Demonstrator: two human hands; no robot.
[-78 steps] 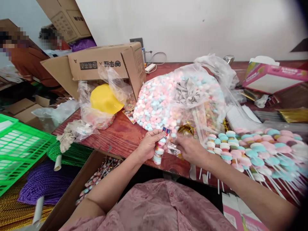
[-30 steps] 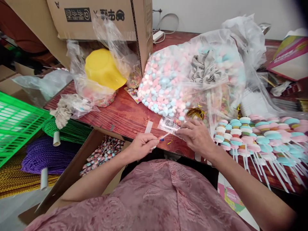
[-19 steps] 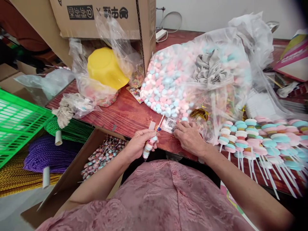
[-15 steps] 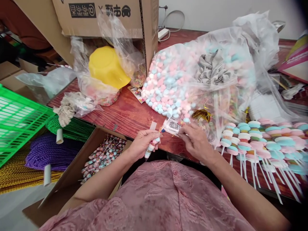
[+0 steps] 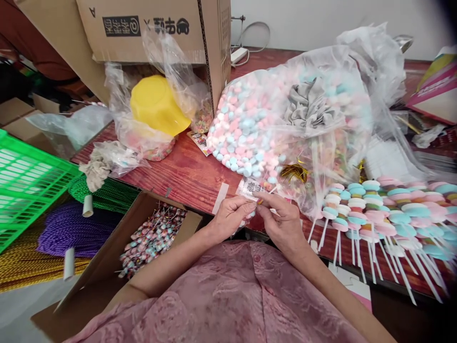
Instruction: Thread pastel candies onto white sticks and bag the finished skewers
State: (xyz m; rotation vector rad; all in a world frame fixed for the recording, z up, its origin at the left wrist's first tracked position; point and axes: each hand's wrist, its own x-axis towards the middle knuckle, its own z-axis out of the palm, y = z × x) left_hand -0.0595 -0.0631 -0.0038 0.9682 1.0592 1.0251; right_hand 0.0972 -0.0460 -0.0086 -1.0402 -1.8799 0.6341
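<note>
My left hand [image 5: 230, 216] is closed round a wrapped candy skewer [image 5: 249, 217], most of it hidden behind the fingers. My right hand [image 5: 282, 220] pinches at the skewer's top end, fingertips meeting those of the left. Both hands hover over the near edge of the red wooden table [image 5: 185, 174]. A small printed label [image 5: 250, 187] lies on the table just beyond the fingertips. Right behind it sits a big clear bag of pink and blue candies [image 5: 260, 119].
Rows of candy skewers on white sticks [image 5: 378, 209] lie to the right. A cardboard box of wrapped skewers [image 5: 153, 233] stands below the table's edge at left, beside a green crate [image 5: 24, 186] and spools of cord [image 5: 60, 228]. A yellow bowl in plastic [image 5: 157, 105] and a carton [image 5: 150, 28] sit behind.
My right hand left the label on the table and came back to meet my left hand at the skewer's top. The skewer is now more hidden behind the left fingers.
</note>
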